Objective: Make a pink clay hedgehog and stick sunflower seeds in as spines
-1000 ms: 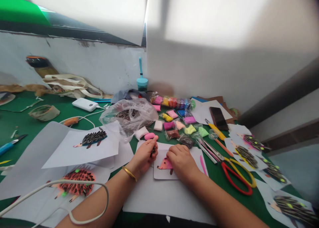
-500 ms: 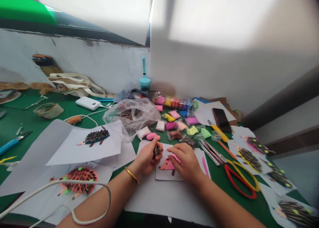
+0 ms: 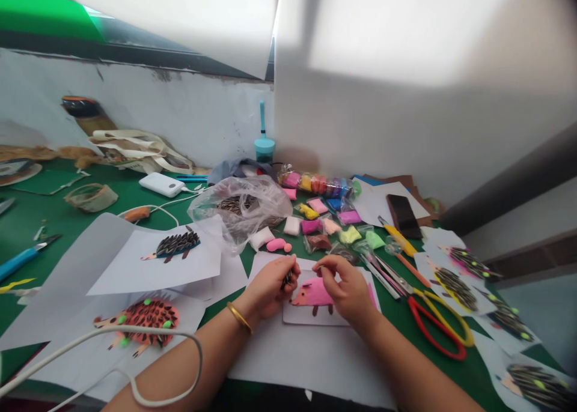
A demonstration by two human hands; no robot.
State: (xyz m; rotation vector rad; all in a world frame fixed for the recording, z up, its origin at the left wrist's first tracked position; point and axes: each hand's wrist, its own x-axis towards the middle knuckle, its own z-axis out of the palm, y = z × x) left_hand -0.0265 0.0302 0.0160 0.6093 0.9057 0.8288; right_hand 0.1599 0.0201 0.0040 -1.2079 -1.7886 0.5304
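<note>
My left hand point(image 3: 273, 284) is closed around a small bunch of dark striped sunflower seeds point(image 3: 288, 278). It hovers just left of a white card point(image 3: 293, 320) bearing a pink clay hedgehog point(image 3: 311, 292) with a peach face and brown legs. A dark seed lies on the hedgehog near its head. Over the animal's back, my right hand point(image 3: 347, 289) is pinched, thumb and forefinger together on what looks like a single seed, partly hidden. The card rests on a larger white sheet point(image 3: 311, 358). A pink clay strip point(image 3: 371, 293) shows beside my right hand.
Behind the card are a plastic bag of seeds point(image 3: 238, 211), pink clay lumps point(image 3: 277, 244) and several clay packets point(image 3: 311, 226). Red-and-yellow scissors point(image 3: 437, 322) and a phone point(image 3: 402, 215) lie right. Finished seed hedgehogs point(image 3: 151, 322) flank both sides; a white cable point(image 3: 135, 329) crosses the left foreground.
My right hand has lifted off the hedgehog and turned, its fingers now pinched near my left hand. More of the pink body shows. My left hand still holds the seeds.
</note>
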